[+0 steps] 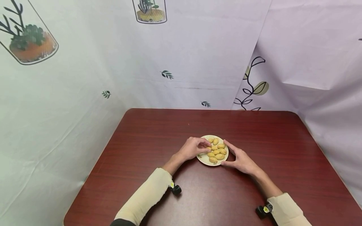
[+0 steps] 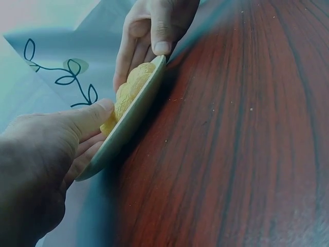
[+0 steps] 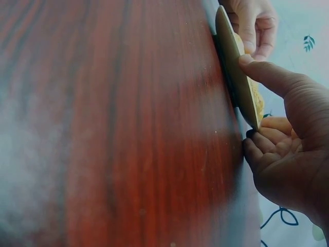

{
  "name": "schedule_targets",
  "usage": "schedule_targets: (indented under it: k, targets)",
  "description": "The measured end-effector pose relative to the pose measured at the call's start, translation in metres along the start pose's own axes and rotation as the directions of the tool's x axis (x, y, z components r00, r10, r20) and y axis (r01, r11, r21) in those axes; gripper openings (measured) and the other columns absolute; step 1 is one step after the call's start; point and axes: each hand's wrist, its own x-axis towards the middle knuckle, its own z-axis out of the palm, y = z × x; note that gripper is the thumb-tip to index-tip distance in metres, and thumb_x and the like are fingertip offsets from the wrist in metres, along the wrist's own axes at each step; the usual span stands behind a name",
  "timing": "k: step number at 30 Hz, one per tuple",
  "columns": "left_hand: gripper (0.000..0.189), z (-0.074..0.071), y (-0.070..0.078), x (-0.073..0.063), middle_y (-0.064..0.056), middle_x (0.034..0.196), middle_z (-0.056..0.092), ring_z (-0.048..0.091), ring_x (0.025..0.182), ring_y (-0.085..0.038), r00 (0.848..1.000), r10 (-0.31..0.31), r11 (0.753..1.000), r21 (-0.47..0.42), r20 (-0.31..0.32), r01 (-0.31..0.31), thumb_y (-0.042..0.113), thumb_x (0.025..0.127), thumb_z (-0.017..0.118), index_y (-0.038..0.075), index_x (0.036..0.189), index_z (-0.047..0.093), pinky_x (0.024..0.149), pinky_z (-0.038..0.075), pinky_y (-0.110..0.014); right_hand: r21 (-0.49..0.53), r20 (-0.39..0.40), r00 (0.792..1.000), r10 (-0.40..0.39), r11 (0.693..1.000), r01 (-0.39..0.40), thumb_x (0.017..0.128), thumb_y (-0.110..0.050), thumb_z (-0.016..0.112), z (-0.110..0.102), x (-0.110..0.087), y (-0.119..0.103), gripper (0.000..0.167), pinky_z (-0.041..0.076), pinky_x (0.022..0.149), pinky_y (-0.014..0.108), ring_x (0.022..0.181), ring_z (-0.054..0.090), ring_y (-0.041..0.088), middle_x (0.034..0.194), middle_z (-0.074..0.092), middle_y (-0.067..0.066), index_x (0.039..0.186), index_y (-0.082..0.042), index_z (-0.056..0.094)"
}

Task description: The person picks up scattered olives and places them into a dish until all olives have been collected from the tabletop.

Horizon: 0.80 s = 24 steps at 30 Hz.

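A small cream plate with green marks on its rim bears several oval, wrinkled, yellow nut-like pieces. From the left, my left hand reaches over the plate's edge, its thumb and fingers around a yellow piece there. That piece is partly hidden behind the thumb in the left wrist view. My right hand holds the plate's right side, thumb on the near rim and fingers at the far rim. The plate's pale underside shows in the right wrist view, close to the tabletop.
The plate is on a dark red wood-grain table. Pale fabric printed with plants and leaves hangs along the table's back and sides. A small black camera is strapped to the left wrist, another camera to the right.
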Motion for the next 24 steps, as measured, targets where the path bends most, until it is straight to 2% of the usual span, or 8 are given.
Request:
schedule_targets:
  k: [8,16,24]
  targets:
    - [0.019,-0.001,0.0,0.0,0.006,0.101,0.08,0.071,0.091,0.005,1.0,-0.008,1.0,-0.002,-0.011,0.008,0.022,0.094,0.085,0.014,0.11,0.081,0.084,0.055,-0.016,-0.02,-0.007,1.0,-0.012,1.0,0.012,0.085,-0.024,0.092,0.001,0.001,0.0,0.101,0.017,0.109,0.004,0.152,0.035,0.042,0.166,0.037,0.025,0.163,0.003,0.034]
    - [0.017,-0.007,-0.001,-0.006,0.006,0.109,0.08,0.072,0.098,0.001,0.997,-0.016,1.0,-0.018,-0.075,0.015,0.02,0.098,0.08,0.013,0.114,0.082,0.088,0.056,-0.02,-0.025,-0.003,1.0,-0.005,1.0,0.005,0.086,-0.025,0.092,-0.001,0.002,0.0,0.101,0.018,0.109,0.005,0.153,0.035,0.042,0.166,0.036,0.025,0.164,0.002,0.034]
    - [0.015,-0.019,-0.006,-0.016,0.0,0.107,0.08,0.075,0.098,-0.006,0.989,-0.033,0.99,-0.144,-0.141,0.012,0.013,0.099,0.078,0.009,0.114,0.08,0.084,0.06,-0.024,-0.032,0.005,1.0,0.005,0.999,-0.005,0.085,-0.026,0.093,-0.003,0.003,0.001,0.103,0.016,0.109,0.005,0.154,0.033,0.042,0.167,0.035,0.024,0.164,0.001,0.034]
